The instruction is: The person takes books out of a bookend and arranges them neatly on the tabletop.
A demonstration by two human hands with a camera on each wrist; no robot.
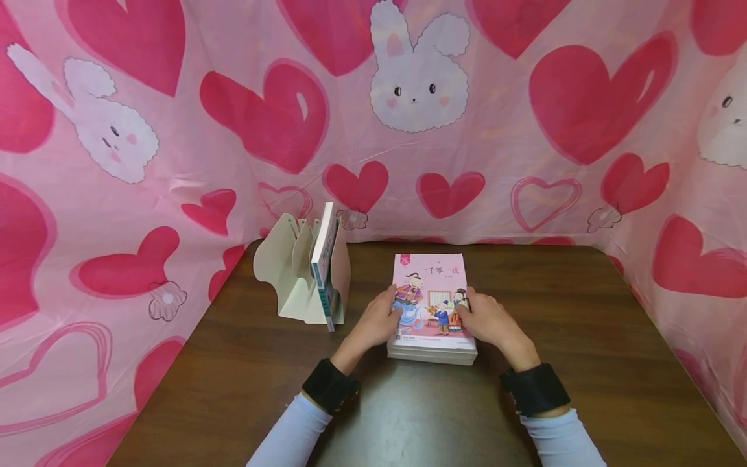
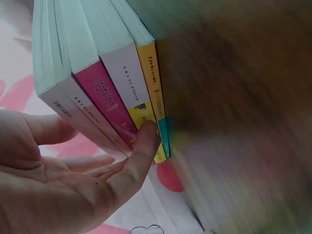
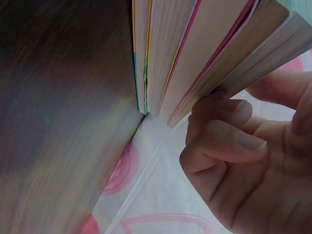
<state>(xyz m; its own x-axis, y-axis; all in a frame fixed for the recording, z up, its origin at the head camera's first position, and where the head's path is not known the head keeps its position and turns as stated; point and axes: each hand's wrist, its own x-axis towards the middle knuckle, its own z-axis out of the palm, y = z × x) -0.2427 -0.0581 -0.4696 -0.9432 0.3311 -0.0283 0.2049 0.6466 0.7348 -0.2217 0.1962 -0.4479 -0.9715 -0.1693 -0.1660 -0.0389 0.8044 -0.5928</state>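
A stack of books [image 1: 432,292] lies on the dark wooden table, topped by a pink illustrated cover with Chinese characters. My left hand [image 1: 375,322] holds the stack's left side, thumb at the top edge. In the left wrist view, its fingers lie along the pale, magenta, yellow and orange spines [image 2: 105,92]. From the opposite side my right hand [image 1: 493,321] grips the stack, its thumb over the cover. The right wrist view has its bent fingers [image 3: 229,139] against the page edges [image 3: 214,44] of the upper books.
Left of the stack, a cream desk file holder [image 1: 271,256] stands on the table [image 1: 572,337], with an upright book [image 1: 324,250] in its right-hand slot. Pink cloth [image 1: 403,149] printed with hearts and rabbits hangs behind and along both sides of the table.
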